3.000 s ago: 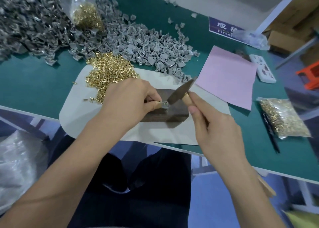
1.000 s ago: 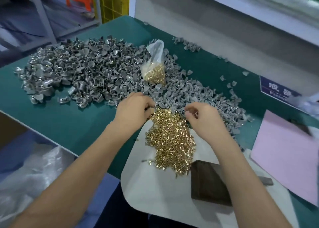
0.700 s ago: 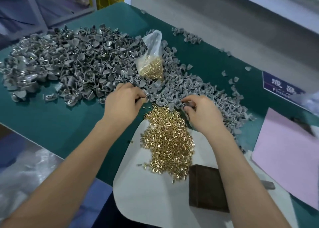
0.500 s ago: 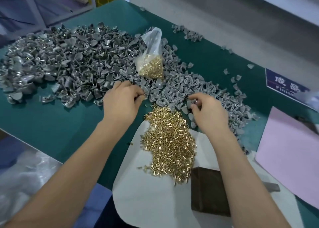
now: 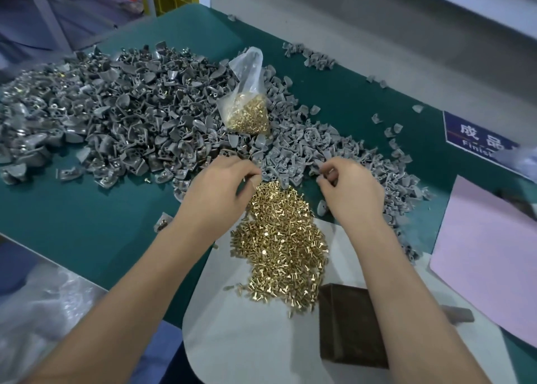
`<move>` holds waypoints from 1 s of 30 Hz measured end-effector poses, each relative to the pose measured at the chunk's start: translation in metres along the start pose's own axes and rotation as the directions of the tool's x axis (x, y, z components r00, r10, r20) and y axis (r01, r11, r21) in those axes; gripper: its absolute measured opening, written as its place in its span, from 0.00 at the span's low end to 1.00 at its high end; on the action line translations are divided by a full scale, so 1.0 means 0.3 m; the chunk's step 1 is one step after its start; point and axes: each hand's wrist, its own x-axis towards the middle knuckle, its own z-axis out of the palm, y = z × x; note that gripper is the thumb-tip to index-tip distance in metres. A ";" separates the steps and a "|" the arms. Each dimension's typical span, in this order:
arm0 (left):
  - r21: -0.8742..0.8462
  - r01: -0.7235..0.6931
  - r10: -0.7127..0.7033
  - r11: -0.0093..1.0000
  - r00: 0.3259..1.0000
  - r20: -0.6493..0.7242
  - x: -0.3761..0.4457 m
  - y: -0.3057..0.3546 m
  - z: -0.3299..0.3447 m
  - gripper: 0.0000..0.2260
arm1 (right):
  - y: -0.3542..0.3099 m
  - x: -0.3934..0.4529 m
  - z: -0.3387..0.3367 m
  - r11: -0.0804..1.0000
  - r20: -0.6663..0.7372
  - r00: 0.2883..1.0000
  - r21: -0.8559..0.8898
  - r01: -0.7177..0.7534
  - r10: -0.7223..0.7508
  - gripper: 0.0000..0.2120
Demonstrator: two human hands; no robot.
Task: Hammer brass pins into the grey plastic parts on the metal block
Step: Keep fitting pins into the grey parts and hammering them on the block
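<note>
A heap of loose brass pins [image 5: 279,244] lies on a white sheet [image 5: 238,343]. Beyond it spreads a pile of light grey plastic parts [image 5: 308,148]. My left hand [image 5: 218,194] hovers at the far end of the pin heap, its fingertips pinched together on what looks like a brass pin. My right hand [image 5: 351,191] is at the edge of the grey pile, thumb and fingers curled round a grey part. The dark metal block [image 5: 348,325] stands bare on the sheet, near my right forearm. The hammer [image 5: 459,315] lies just right of the block.
A larger heap of darker grey parts [image 5: 96,116] covers the left of the green table. A clear bag of brass pins [image 5: 247,113] stands between the heaps. A pink sheet [image 5: 488,255] and a blue sign [image 5: 476,142] lie at the right.
Three seconds ago my right hand held the hammer over a part on the block. Now the hammer is down and both hands have reached out to the pin heap and grey pile.
</note>
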 end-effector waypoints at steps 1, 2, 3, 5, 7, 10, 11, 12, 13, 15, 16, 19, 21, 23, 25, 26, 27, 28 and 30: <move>0.021 -0.001 0.001 1.000 1.000 0.019 -0.020 0.008 0.004 0.11 | 0.000 -0.002 0.001 1.000 -0.025 1.000 0.014 -0.003 0.003 0.05; 0.052 0.012 -0.014 0.999 0.999 0.047 -0.040 0.020 0.012 0.15 | -0.004 -0.007 0.001 0.999 -0.042 0.999 0.038 0.002 0.000 0.05; 0.097 0.033 -0.041 0.995 0.995 0.087 -0.059 0.034 0.021 0.20 | -0.010 -0.013 0.000 0.997 -0.048 0.999 0.074 0.011 -0.007 0.05; 0.194 0.047 -0.081 0.980 0.982 0.171 -0.086 0.059 0.048 0.30 | -0.028 -0.021 -0.004 0.989 -0.034 0.999 0.146 0.033 -0.028 0.04; 0.226 0.025 -0.075 0.974 0.973 0.218 -0.092 0.069 0.076 0.34 | -0.043 -0.028 -0.008 0.981 -0.001 0.998 0.184 0.063 -0.064 0.05; 0.165 -0.014 -0.027 0.986 0.969 0.245 -0.071 0.064 0.091 0.33 | -0.050 -0.048 -0.013 0.964 0.114 0.983 0.238 0.116 -0.146 0.05; 0.152 -0.036 -0.004 0.988 0.968 0.252 -0.062 0.059 0.091 0.32 | -0.049 -0.060 -0.011 0.960 0.159 0.972 0.251 0.127 -0.170 0.05; 0.146 -0.054 0.015 0.988 0.966 0.257 -0.053 0.055 0.092 0.32 | -0.046 -0.072 -0.009 0.958 0.188 0.962 0.244 0.148 -0.197 0.06; 0.144 -0.064 0.025 0.987 0.966 0.258 -0.045 0.051 0.094 0.31 | -0.046 -0.084 -0.005 0.959 0.199 0.955 0.221 0.177 -0.222 0.07; 0.147 -0.075 0.034 0.986 0.965 0.261 -0.026 0.048 0.100 0.29 | -0.052 -0.098 0.001 0.961 0.188 0.948 0.159 0.227 -0.256 0.12; 0.151 -0.079 0.036 0.985 0.962 0.270 -0.019 0.048 0.106 0.28 | -0.059 -0.102 0.003 0.962 0.186 0.946 0.124 0.245 -0.265 0.15; 0.145 -0.077 0.034 0.986 0.961 0.276 -0.009 0.059 0.117 0.26 | -0.069 -0.103 0.007 0.957 0.208 0.934 0.077 0.279 -0.289 0.20; 0.122 -0.063 0.029 0.990 0.966 0.258 -0.013 0.068 0.119 0.23 | -0.069 -0.109 0.009 0.953 0.213 0.929 0.095 0.288 -0.302 0.20; 0.131 -0.053 0.020 0.990 0.971 0.240 -0.018 0.082 0.125 0.20 | -0.073 -0.121 0.010 0.947 0.218 0.921 0.055 0.317 -0.321 0.20; 0.156 -0.040 0.003 0.987 0.973 0.232 -0.018 0.093 0.130 0.18 | -0.090 -0.133 0.014 0.935 0.226 0.913 -0.024 0.354 -0.340 0.20; 0.162 -0.034 -0.005 0.986 0.972 0.233 -0.020 0.099 0.132 0.17 | -0.099 -0.138 0.015 0.927 0.230 0.909 -0.057 0.370 -0.348 0.20; 0.158 -0.031 -0.007 0.987 0.972 0.236 -0.024 0.104 0.133 0.15 | -0.104 -0.144 0.014 0.920 0.234 0.904 -0.079 0.383 -0.357 0.20; 0.152 -0.031 -0.006 0.988 0.971 0.237 -0.029 0.109 0.133 0.13 | -0.104 -0.149 0.012 0.916 0.240 0.900 -0.081 0.393 -0.365 0.19; 0.167 -0.037 -0.003 0.985 0.973 0.230 -0.043 0.114 0.135 0.11 | -0.093 -0.161 0.004 0.917 0.263 0.887 -0.023 0.398 -0.378 0.19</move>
